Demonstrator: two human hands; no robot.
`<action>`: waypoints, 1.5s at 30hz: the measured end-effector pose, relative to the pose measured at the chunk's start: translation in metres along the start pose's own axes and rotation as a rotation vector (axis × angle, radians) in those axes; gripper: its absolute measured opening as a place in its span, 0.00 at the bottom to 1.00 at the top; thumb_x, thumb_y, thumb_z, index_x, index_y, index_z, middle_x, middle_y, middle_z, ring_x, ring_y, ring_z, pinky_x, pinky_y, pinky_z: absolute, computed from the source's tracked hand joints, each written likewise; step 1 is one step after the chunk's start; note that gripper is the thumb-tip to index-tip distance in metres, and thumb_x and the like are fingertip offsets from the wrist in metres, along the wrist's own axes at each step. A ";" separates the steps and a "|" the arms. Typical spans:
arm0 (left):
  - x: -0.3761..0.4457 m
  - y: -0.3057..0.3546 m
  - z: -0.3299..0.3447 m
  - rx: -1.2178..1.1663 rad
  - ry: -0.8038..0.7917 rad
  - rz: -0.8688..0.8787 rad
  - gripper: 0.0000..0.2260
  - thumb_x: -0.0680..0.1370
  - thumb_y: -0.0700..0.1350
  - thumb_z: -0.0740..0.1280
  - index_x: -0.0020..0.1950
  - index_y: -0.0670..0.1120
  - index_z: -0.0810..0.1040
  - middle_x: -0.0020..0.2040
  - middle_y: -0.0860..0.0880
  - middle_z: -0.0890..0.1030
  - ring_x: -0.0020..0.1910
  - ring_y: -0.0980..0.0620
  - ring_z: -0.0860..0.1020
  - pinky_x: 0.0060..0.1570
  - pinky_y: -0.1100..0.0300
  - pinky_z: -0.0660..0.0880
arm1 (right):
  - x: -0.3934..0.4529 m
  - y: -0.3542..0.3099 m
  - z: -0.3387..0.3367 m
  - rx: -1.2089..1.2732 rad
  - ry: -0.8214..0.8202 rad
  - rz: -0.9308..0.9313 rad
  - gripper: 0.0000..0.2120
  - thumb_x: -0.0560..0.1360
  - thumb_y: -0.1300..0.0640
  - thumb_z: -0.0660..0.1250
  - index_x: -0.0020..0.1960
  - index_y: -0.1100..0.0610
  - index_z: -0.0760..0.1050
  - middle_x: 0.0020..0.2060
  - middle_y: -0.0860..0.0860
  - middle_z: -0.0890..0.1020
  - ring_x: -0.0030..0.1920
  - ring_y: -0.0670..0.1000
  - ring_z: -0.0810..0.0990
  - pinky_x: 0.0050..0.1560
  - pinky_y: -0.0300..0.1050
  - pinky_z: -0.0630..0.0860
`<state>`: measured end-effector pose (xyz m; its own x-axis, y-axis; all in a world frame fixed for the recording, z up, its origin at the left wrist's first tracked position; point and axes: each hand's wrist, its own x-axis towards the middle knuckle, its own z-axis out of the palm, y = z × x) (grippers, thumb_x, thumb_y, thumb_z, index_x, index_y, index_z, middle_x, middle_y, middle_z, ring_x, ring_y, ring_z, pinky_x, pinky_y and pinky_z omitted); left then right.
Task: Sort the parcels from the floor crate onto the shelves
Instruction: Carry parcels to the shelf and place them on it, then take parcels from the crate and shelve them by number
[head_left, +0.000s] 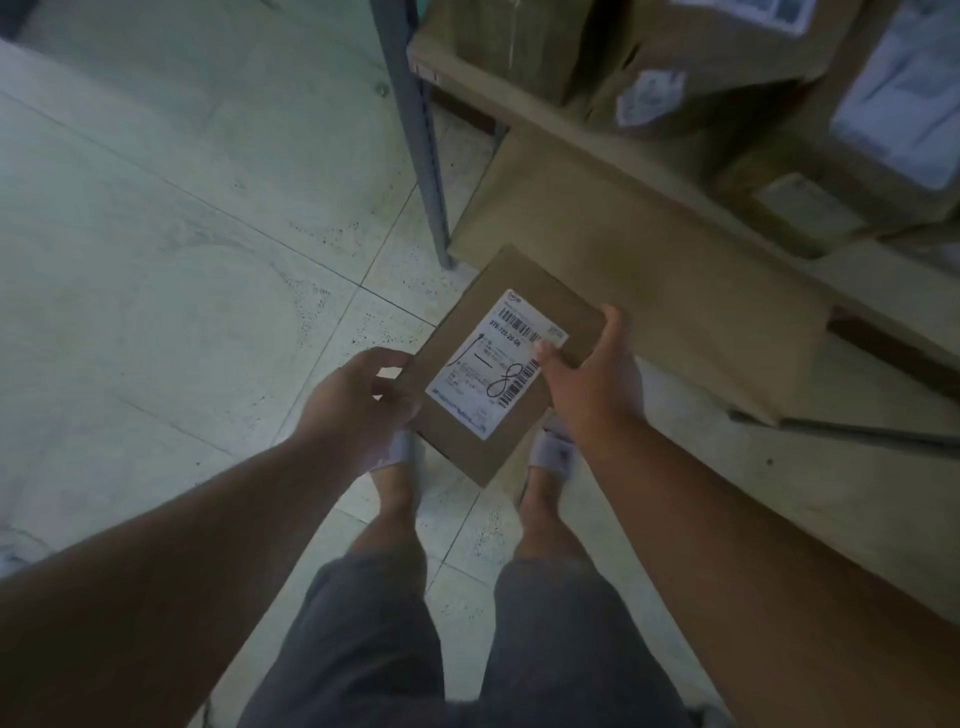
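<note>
The person stands by the shelf (519, 88), holding a parcel (498, 364) flat above their feet, left hand (363, 400) curled round its left edge, right hand (592, 374) gripping the right edge, thumb on the label (493, 364). Best read that scrawled 8 first, then choose the shelf.

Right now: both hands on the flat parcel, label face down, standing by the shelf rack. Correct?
Not quite. The label faces up, toward the camera, with a handwritten mark on it. The head view shows it. The rest holds: left hand and right hand both hold the flat parcel, beside the shelf rack.
</note>
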<state>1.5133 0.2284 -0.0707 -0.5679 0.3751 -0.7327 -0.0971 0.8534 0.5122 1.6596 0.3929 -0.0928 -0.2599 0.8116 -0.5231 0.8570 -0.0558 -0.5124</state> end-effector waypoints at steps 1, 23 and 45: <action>0.020 -0.008 0.010 -0.004 0.002 -0.017 0.16 0.75 0.41 0.70 0.54 0.62 0.76 0.46 0.57 0.83 0.40 0.54 0.84 0.35 0.62 0.80 | 0.018 0.008 0.015 -0.007 -0.007 0.008 0.35 0.75 0.46 0.72 0.75 0.51 0.58 0.66 0.56 0.77 0.58 0.56 0.81 0.39 0.33 0.71; 0.374 -0.002 0.163 -0.434 -0.022 -0.017 0.05 0.73 0.46 0.71 0.47 0.47 0.79 0.44 0.46 0.79 0.40 0.48 0.78 0.36 0.61 0.72 | 0.395 0.043 0.159 -0.283 0.071 -0.167 0.45 0.77 0.48 0.71 0.81 0.54 0.44 0.74 0.60 0.66 0.72 0.60 0.68 0.68 0.51 0.67; 0.055 -0.163 -0.076 -0.039 0.229 -0.064 0.18 0.76 0.42 0.70 0.66 0.52 0.76 0.62 0.52 0.75 0.53 0.56 0.76 0.53 0.61 0.73 | -0.037 -0.153 0.209 -0.375 -0.375 -0.619 0.28 0.78 0.48 0.66 0.74 0.55 0.64 0.70 0.54 0.68 0.66 0.52 0.72 0.57 0.40 0.68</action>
<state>1.4351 0.0829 -0.1602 -0.7297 0.2255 -0.6455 -0.1675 0.8564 0.4885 1.4449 0.2500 -0.1376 -0.8099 0.3791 -0.4477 0.5841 0.5910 -0.5563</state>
